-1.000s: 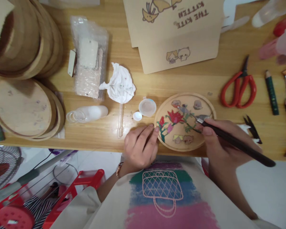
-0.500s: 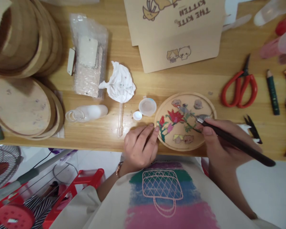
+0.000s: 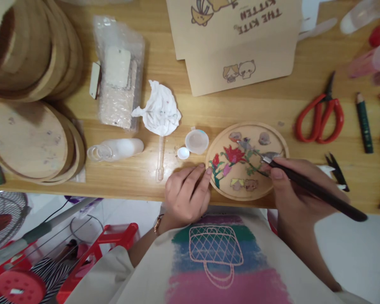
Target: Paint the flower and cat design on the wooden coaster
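Observation:
A round wooden plate (image 3: 274,136) painted with red flowers, green stems and small animal figures lies near the table's front edge. My right hand (image 3: 293,192) is closed on a black-handled paintbrush (image 3: 316,191), whose thin tip rests on the plate's upper middle. My left hand (image 3: 186,194) lies on the table with fingers curled, fingertips touching the plate's left rim. A small round paint cup (image 3: 196,142) and its white cap (image 3: 183,153) sit just left of the plate.
Stacked wooden rounds (image 3: 31,139) fill the left side. A crumpled tissue (image 3: 160,109), a clear dropper (image 3: 160,158), a white bottle (image 3: 117,149) and a bubble-wrap pack (image 3: 118,71) lie mid-table. Cardboard sheets (image 3: 234,42) sit behind, red scissors (image 3: 319,114) and coloured pencils (image 3: 364,122) to the right.

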`<state>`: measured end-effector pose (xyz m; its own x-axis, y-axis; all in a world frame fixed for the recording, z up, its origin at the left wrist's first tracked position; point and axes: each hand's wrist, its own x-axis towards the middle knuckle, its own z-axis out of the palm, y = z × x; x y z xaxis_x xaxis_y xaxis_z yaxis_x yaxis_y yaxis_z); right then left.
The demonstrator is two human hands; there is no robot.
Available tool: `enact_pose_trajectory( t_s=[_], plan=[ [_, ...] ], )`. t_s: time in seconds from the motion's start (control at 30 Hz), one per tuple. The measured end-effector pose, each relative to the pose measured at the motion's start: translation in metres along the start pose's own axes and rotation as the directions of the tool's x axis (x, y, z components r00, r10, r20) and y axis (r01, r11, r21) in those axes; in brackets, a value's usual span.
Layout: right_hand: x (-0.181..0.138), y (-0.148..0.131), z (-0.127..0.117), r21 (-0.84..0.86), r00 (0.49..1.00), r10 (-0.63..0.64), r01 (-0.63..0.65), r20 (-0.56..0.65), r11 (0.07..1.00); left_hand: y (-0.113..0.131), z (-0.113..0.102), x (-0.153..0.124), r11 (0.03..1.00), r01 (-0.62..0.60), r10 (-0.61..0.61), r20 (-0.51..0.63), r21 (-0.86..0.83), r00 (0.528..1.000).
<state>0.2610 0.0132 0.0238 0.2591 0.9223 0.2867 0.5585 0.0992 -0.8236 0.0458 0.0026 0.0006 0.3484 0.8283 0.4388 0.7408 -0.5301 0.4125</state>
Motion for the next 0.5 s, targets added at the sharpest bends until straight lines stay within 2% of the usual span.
enact_pose_trajectory(
  t_s=[0.5],
  plan=[
    [-0.0021, 0.0002, 0.0012, 0.010, 0.999, 0.041, -0.040, -0.016, 0.999, 0.0000, 0.0001, -0.0004, 1.000, -0.001, 0.001, -0.002, -0.002, 1.000]
  ],
)
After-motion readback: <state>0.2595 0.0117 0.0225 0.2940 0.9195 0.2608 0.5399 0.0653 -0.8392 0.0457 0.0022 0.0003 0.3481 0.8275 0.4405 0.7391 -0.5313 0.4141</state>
